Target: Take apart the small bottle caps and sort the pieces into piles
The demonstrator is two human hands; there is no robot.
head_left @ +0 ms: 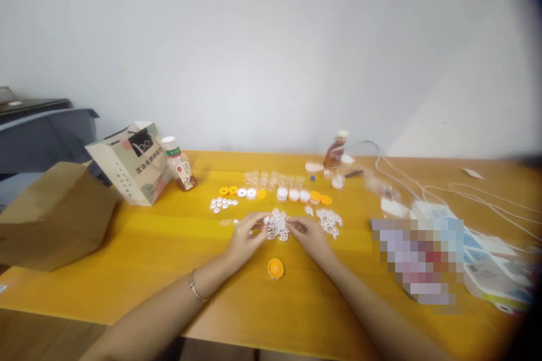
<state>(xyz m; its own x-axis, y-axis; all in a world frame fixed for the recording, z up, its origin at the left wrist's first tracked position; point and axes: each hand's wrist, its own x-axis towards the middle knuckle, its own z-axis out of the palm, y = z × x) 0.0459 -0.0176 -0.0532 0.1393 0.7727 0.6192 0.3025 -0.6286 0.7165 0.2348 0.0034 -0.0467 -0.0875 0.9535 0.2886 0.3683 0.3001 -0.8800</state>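
My left hand point(246, 234) is at the left edge of a pile of small white openwork plastic pieces point(278, 227), its thumb and fingers pinched together. From the other side, my right hand point(312, 238) reaches the same pile with fingers curled and tips pressed at its edge. Blur hides what each pinch holds, if anything. Nearer me on the table point(237, 299) lies a round orange part point(275, 268) with a pale centre. A second batch of white openwork pieces point(329, 222) is spread just beyond my right hand.
Behind the pile runs a row of orange and white round parts point(293, 196), with clear cups point(271, 180) further back. Small white discs point(218, 204) lie left. Bottles point(180, 166) point(335, 150), a paper gift bag point(133, 166) and a brown bag point(63, 214) stand around. Cables point(417, 180) cross the right side.
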